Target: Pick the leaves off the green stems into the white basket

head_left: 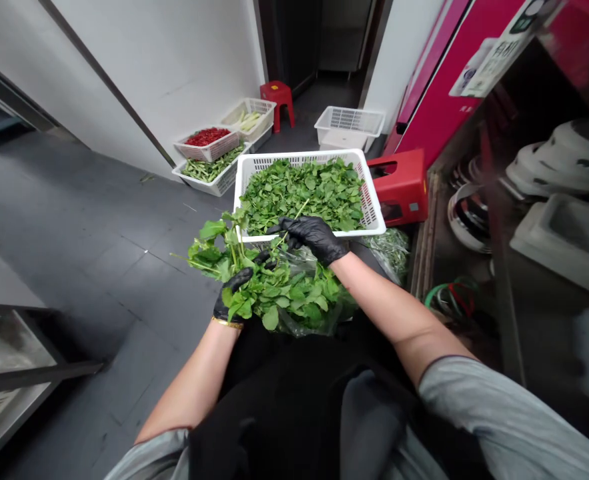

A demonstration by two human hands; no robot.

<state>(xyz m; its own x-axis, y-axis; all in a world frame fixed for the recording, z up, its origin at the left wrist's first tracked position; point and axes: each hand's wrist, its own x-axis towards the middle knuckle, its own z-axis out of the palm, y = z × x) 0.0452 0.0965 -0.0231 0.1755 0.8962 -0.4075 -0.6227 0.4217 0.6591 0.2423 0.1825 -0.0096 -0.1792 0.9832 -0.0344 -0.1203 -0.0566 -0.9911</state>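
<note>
My left hand, in a black glove, is closed around a bunch of leafy green stems that fans out up and to the left. My right hand, also black-gloved, pinches a single thin stem just above the bunch. Under both hands a clear plastic bag of more green leaves rests on my lap. Just beyond stands a white slotted basket filled with picked green leaves.
A red plastic stool lies right of the basket, another stands far back. Stacked white baskets hold red chillies, green beans and pale stalks. An empty white basket is behind. Shelves with bowls at right.
</note>
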